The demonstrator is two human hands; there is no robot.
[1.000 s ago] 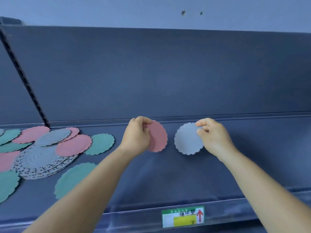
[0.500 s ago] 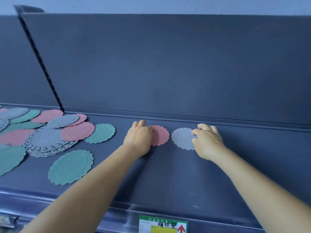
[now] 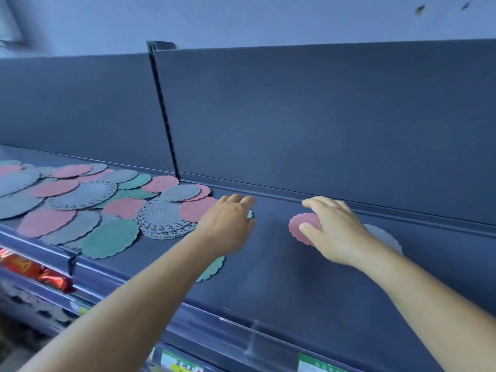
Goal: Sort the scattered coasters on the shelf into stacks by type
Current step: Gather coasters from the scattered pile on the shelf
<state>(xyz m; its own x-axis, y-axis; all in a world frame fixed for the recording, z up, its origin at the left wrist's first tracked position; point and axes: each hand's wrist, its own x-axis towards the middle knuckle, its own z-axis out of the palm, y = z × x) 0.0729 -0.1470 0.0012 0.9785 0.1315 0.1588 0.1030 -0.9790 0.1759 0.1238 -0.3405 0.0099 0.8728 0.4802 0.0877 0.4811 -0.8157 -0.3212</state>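
Observation:
A small pink scalloped coaster [image 3: 299,227] lies flat on the dark shelf [image 3: 281,277], with a small grey coaster [image 3: 386,237] just to its right. My right hand [image 3: 332,229] hovers over both with relaxed fingers, its thumb on the pink one. My left hand [image 3: 228,221] lies flat at the right edge of the scattered pile, covering a small green coaster [image 3: 250,214] of which only an edge shows. Pink, grey and green coasters of several sizes [image 3: 80,208] overlap at the left.
A stack of lacy grey mats [image 3: 166,218] sits beside my left hand. A green coaster [image 3: 212,269] lies partly under my left forearm. The shelf's back panel [image 3: 322,130] rises behind. A red packet [image 3: 35,269] lies on the lower shelf, and price labels [image 3: 316,366] line the front edge.
Both coasters were laid on the shelf. My left hand let go of the pink one and moved left to the pile; my right hand shifted from the grey coaster onto the pink one. The view swung left.

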